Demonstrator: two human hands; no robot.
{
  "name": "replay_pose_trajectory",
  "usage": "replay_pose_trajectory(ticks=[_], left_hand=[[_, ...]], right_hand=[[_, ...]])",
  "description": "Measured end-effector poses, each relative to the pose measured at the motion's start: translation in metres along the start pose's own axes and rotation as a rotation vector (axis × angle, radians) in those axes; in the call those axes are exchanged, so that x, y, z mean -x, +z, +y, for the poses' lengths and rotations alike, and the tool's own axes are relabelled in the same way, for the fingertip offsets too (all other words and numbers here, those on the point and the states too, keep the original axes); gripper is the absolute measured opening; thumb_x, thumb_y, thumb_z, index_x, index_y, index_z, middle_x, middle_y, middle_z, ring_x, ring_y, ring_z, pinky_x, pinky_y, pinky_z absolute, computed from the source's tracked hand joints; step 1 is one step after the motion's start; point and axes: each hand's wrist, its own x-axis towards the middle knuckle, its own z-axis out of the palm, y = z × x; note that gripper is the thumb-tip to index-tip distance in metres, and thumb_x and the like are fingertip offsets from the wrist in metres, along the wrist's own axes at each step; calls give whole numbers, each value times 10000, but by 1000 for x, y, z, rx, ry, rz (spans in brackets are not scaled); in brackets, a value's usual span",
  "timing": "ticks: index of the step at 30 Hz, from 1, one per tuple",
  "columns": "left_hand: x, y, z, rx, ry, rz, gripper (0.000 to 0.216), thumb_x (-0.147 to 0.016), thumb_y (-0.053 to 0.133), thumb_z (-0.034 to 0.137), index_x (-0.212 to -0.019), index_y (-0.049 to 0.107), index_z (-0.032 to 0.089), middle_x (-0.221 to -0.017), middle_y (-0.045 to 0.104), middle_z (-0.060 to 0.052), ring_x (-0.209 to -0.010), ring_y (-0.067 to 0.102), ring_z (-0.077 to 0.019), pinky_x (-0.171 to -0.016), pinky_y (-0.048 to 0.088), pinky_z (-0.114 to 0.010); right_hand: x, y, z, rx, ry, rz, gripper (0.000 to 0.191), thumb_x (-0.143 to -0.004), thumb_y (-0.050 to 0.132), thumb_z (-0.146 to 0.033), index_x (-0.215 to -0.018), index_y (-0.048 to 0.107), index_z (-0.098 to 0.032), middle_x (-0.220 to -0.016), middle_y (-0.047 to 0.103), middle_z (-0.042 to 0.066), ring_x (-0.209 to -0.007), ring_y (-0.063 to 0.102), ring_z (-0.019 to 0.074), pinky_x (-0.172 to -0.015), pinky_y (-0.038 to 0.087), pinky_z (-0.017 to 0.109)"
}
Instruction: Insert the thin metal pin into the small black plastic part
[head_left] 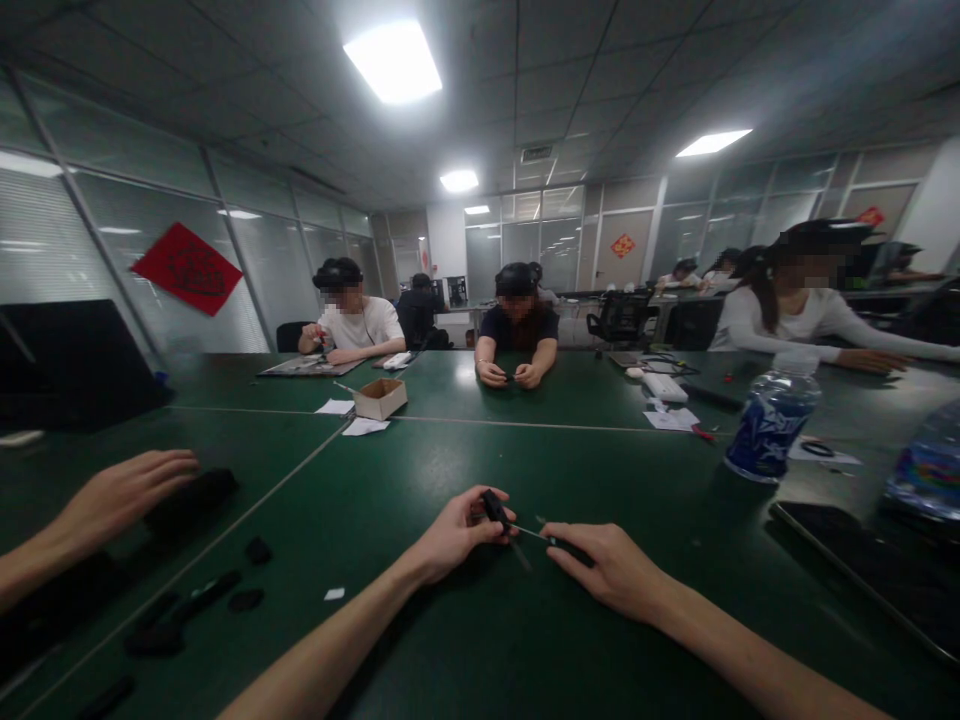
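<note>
My left hand (456, 530) is closed around a small black part (495, 507), held just above the dark green table (525, 620). My right hand (607, 565) grips a thin screwdriver (551, 541) with a black handle. Its metal shaft points left and its tip meets the black part. Both hands sit close together near the table's middle front.
A co-worker's hand (124, 495) rests at the left beside a black object (196, 492) and small black pieces (247, 600). A cardboard box (380, 397) stands farther back. Water bottles (772, 415) and a dark tablet (862, 565) lie at right. Several people sit across the table.
</note>
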Motion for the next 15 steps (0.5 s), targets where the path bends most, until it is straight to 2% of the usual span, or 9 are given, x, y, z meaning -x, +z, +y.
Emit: replay_pose_trajectory(ticks=[5, 10, 15], left_hand=[[1, 1, 4, -57, 14, -22, 343, -717, 695, 201, -1023, 550, 150, -1036, 628, -87, -948, 605, -204, -877, 446, -379], [0, 2, 4, -60, 23, -53, 315, -738, 674, 211, -1016, 540, 145, -987, 622, -73, -933, 600, -201, -881, 440, -384], [0, 2, 1, -117, 16, -76, 358, -750, 645, 196, -1082, 522, 139, -965, 621, -65, -907, 597, -184, -881, 434, -378]], right_hand=[[0, -2, -3, 14, -11, -8, 313, -938, 390, -344, -1120, 593, -190, -977, 672, 58, -848, 634, 171, -751, 496, 277], [2, -5, -6, 0, -11, -10, 321, -936, 381, -321, -1139, 579, -169, -1033, 662, 83, -911, 627, 190, -801, 498, 313], [2, -5, -7, -84, 57, 81, 319, -948, 356, -336, -1148, 560, -196, -1033, 656, 65, -881, 627, 177, -791, 505, 307]])
